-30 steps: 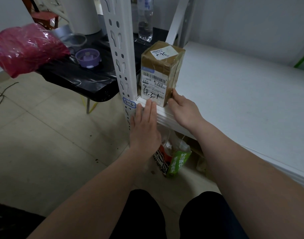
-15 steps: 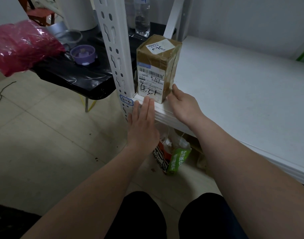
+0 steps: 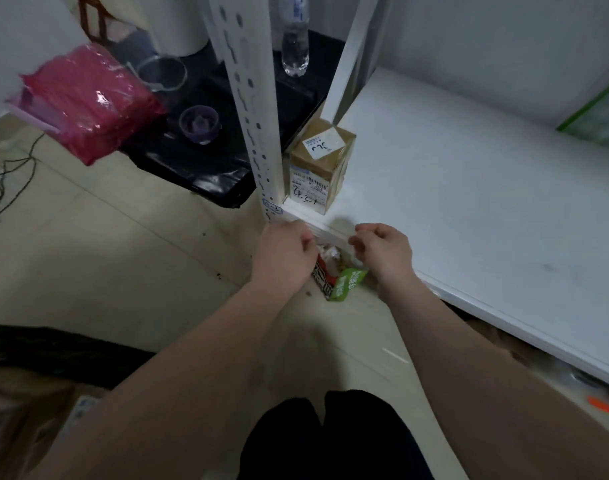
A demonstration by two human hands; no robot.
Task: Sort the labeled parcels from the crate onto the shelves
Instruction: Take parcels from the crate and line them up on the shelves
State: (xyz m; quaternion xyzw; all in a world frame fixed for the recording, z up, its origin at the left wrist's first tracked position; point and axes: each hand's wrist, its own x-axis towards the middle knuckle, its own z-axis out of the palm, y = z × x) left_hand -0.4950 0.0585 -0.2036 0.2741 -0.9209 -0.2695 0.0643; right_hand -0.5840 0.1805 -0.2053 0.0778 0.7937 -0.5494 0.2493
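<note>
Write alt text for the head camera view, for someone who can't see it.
A brown taped parcel marked 4-3-1 stands upright at the front left corner of a white shelf, beside its perforated post. The person's left hand and right hand sit just before the shelf edge, fingers curled, holding nothing. A pink bag lies on a black table nearby.
</note>
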